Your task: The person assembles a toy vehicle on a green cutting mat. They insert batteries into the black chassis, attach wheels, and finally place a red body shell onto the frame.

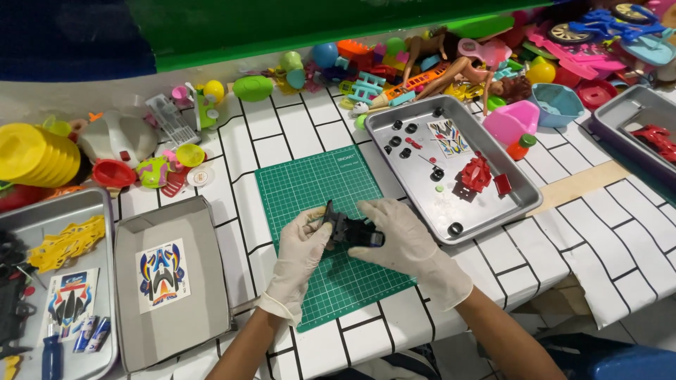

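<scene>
Black toy car chassis point(352, 230) between both gloved hands' grip

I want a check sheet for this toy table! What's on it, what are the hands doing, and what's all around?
Surface: white table with black grid lines; green cutting mat in the middle.
Job's things: black toy car frame held over the mat; metal tray with small black wheels, red part, sticker sheet.
Clutter: plastic toys heaped along the back; yellow cups; box lid with a sticker; left tray of parts.
Grippers: left hand and right hand, both gloved, grip the frame.
Cables: nothing seen.
Surroundings: green and blue wall behind.
</scene>
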